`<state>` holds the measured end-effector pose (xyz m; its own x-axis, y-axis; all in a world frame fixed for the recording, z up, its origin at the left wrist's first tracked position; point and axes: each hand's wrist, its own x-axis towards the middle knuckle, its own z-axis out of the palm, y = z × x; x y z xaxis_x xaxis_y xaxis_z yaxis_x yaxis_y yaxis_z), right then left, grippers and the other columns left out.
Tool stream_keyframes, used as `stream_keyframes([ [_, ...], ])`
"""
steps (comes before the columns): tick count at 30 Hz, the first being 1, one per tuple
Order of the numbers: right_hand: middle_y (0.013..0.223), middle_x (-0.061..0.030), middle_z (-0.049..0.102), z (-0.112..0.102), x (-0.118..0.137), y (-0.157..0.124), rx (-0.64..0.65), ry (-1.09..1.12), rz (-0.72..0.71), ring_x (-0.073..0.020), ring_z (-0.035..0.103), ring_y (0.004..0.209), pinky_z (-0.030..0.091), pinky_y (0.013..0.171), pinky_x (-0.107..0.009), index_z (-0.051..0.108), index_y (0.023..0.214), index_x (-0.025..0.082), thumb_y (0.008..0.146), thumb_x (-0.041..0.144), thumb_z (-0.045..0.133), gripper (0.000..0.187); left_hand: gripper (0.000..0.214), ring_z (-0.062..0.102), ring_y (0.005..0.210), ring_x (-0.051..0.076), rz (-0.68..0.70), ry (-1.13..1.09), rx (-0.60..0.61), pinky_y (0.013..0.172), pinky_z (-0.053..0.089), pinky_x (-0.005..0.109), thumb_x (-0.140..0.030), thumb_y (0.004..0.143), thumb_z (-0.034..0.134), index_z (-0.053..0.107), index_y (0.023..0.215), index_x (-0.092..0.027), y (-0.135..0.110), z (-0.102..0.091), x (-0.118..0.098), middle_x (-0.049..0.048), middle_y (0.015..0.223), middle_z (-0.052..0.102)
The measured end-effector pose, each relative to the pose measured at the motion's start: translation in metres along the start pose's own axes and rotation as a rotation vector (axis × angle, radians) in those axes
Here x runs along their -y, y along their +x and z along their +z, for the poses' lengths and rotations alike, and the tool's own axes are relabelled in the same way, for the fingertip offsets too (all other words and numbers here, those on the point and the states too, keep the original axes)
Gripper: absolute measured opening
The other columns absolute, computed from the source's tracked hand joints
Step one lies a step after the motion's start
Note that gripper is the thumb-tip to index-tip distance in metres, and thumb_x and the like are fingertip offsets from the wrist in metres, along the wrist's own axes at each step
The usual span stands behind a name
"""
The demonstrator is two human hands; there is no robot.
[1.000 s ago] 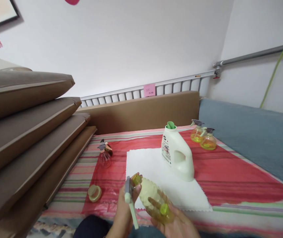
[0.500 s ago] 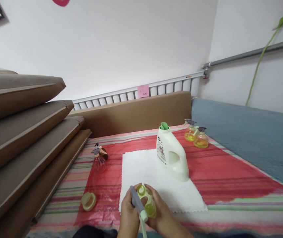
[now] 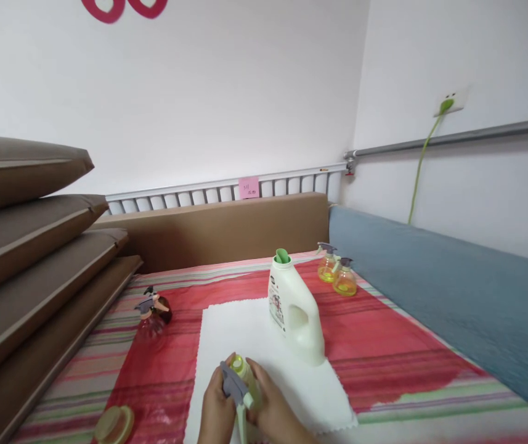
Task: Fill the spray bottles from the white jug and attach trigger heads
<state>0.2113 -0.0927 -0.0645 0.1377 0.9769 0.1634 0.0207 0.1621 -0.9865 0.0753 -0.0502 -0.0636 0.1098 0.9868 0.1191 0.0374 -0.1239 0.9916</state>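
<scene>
Spray bottle (image 3: 246, 375), small, clear and yellow-tinted, sits low in the middle of the view, held upright in both hands just above the near edge of a white cloth (image 3: 245, 320). The right hand (image 3: 273, 414) has its fingers wrapped round the body. The left hand (image 3: 214, 412) has its fingers closed on the grey spray head (image 3: 231, 385), which lies against the neck. It looks to be off the neck, with its pale tube hanging down outside.

The bottle is probably light, with thin plastic walls that give under a squeeze. With the neck open it would spill if tipped, so the round body below the shoulder is the surest place to grip, lightly. The spray head is best held by its collar, since the tube is thin and bends.

Behind the hands a white detergent jug (image 3: 297, 317) stands on the cloth. Well beyond it are two yellow spray bottles (image 3: 337, 279), touching each other. A brownish spray bottle (image 3: 153, 311) stands to the left on the red sheet (image 3: 384, 336), and a round lid (image 3: 114, 424) lies nearer, apart from it.
</scene>
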Motion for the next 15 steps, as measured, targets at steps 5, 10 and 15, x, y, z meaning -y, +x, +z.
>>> stream_keyframes([
  [5, 0.125, -0.0084, 0.056, -0.079, 0.032, 0.005, -0.394, -0.146, -0.104, -0.027, 0.049, 0.116, 0.032, 0.104, -0.041, 0.054, 0.116, 0.023, 0.074, 0.035, 0.063, 0.046, 0.047, 0.061, 0.107, 0.029, -0.038, 0.029, -0.011, 0.096, 0.045, 0.04, -0.015, 0.056, 0.065, 0.067, 0.103, -0.015, 0.003, -0.007, 0.004, 0.0102, 0.112, 0.069],
  [10, 0.138, -0.015, 0.042, -0.137, 0.042, 0.03, -0.657, -0.22, -0.053, -0.0283, 0.041, 0.123, 0.034, 0.101, -0.042, 0.037, 0.129, 0.017, 0.075, 0.048, 0.057, 0.065, 0.048, 0.066, 0.096, 0.028, -0.013, 0.04, 0.013, 0.09, 0.049, 0.039, -0.017, 0.057, 0.069, 0.067, 0.104, -0.014, 0.005, -0.006, 0.0, 0.0095, 0.104, 0.072],
  [15, 0.082, -0.0057, 0.07, -0.14, 0.026, 0.054, -0.447, -0.319, 0.034, -0.0264, 0.063, 0.079, 0.048, 0.069, -0.034, 0.061, 0.086, 0.017, 0.065, 0.05, 0.065, 0.04, 0.046, 0.066, 0.094, 0.026, -0.022, -0.018, 0.032, 0.089, 0.049, 0.037, -0.012, 0.058, 0.064, 0.067, 0.104, -0.014, 0.002, -0.004, -0.005, 0.0083, 0.101, 0.073],
])
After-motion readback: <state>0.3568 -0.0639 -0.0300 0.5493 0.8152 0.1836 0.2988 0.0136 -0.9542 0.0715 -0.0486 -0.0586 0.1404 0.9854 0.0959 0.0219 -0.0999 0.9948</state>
